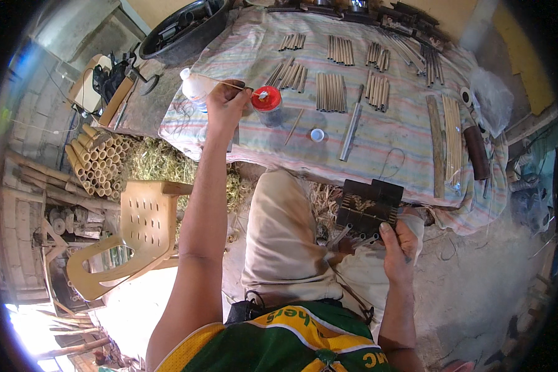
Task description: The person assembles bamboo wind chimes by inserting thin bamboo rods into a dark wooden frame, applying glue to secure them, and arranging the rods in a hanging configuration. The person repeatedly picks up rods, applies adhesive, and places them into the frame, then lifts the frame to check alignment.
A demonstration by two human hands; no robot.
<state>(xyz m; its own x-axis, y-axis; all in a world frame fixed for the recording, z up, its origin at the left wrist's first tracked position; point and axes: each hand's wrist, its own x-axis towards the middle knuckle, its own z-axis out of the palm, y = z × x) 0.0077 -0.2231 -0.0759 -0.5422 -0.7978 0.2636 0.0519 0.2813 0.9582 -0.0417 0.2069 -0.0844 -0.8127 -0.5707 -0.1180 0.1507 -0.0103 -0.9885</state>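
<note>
My left hand [225, 102] pinches a thin stick [214, 79] above the left part of the table. The stick's tip reaches the red top of a jar [268, 115], where a small whitish patch shows. A white bottle [192, 85] stands just left of this hand. Over my right knee, my right hand [398, 248] grips a dark brown flat piece [369, 201] with pale carved marks, its thumb on the near edge. Several narrow tubes [341, 235] stick out below the piece; how they join it is hidden.
Bundles of short tubes [332, 93] lie in rows on the striped cloth [254, 146]. A long metal tube [351, 124], a small white cap [317, 135] and a thin stick [293, 127] lie nearer. A plastic chair [144, 217] and stacked bamboo [99, 164] stand left; a black tub [158, 56] is behind.
</note>
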